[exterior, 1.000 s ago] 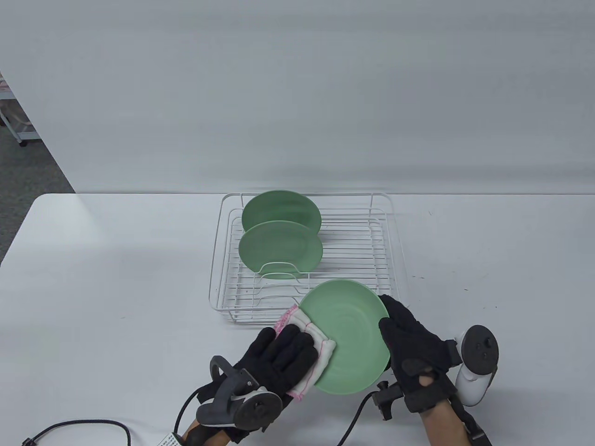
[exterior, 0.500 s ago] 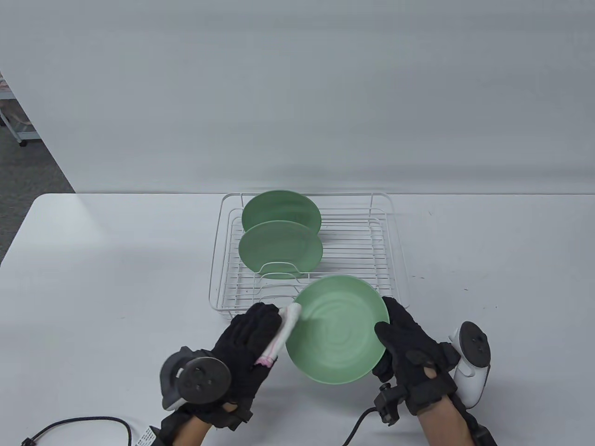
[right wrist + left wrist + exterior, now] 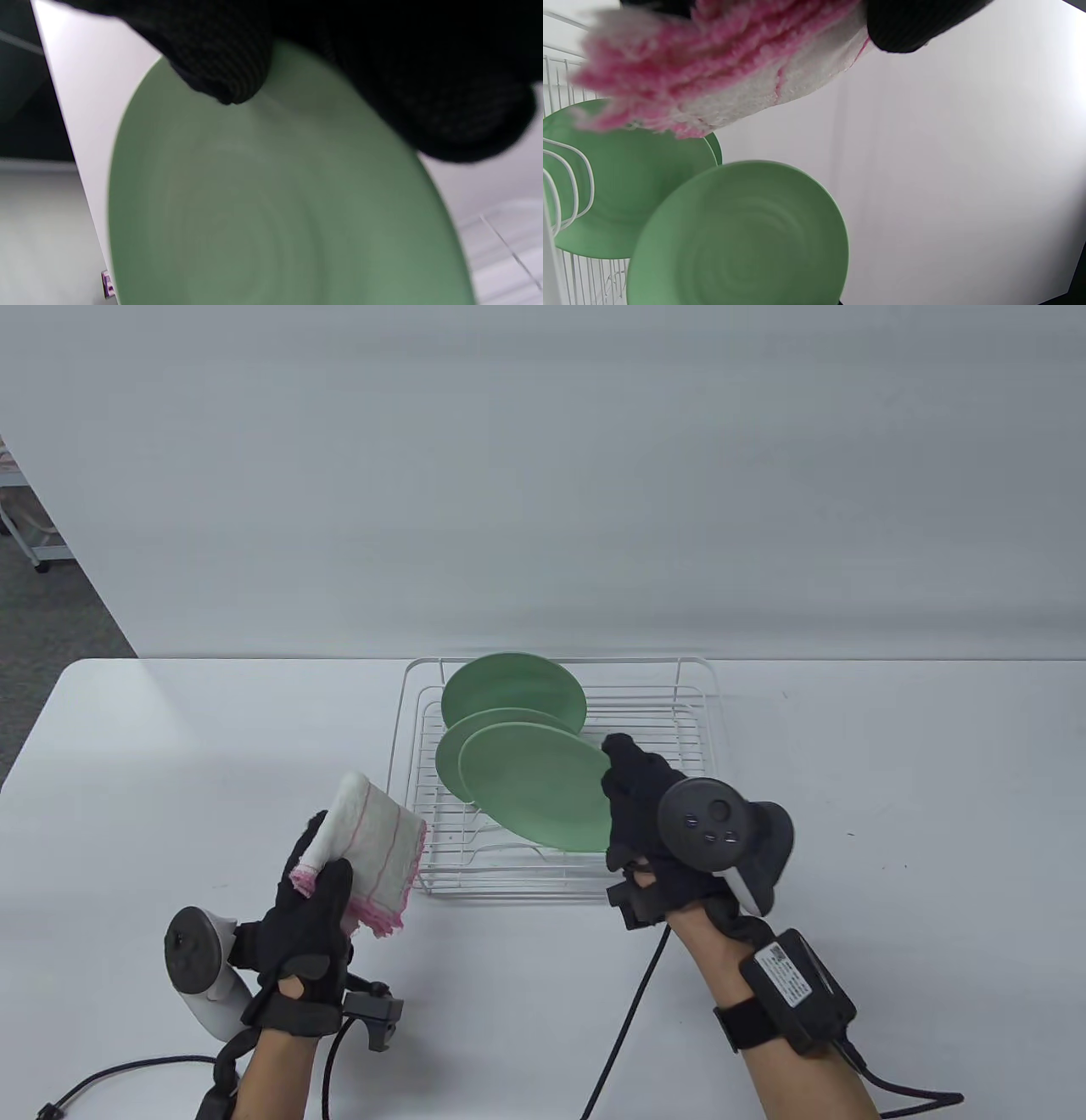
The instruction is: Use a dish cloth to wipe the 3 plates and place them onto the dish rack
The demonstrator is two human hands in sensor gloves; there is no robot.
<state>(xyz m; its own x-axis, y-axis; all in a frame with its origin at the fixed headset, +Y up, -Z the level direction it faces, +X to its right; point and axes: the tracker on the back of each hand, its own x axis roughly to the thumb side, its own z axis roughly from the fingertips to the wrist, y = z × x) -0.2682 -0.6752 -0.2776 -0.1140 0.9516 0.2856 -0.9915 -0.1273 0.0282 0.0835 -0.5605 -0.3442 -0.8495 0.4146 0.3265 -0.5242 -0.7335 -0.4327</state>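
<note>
The 3rd plate is being set into the dish rack.

In the table view, the 3rd plate (image 3: 543, 793) is gripped at its right rim by the fingers of the right hand (image 3: 649, 814) and held tilted over the near part of the dish rack (image 3: 704, 746), just in front of the 2 racked plates (image 3: 509, 691); the folded dish cloth (image 3: 373, 844) is clasped in the left hand (image 3: 310, 903), raised above the worktop (image 3: 891, 780) left of the rack. In the left wrist view, the cloth's pink fringe is seen above the plates. In the right wrist view, gloved fingers (image 3: 220, 63) are seen curled over the plate's rim. Judged from this, the next move calls for the plate's lower edge to be seated in a free slot before release.
</note>
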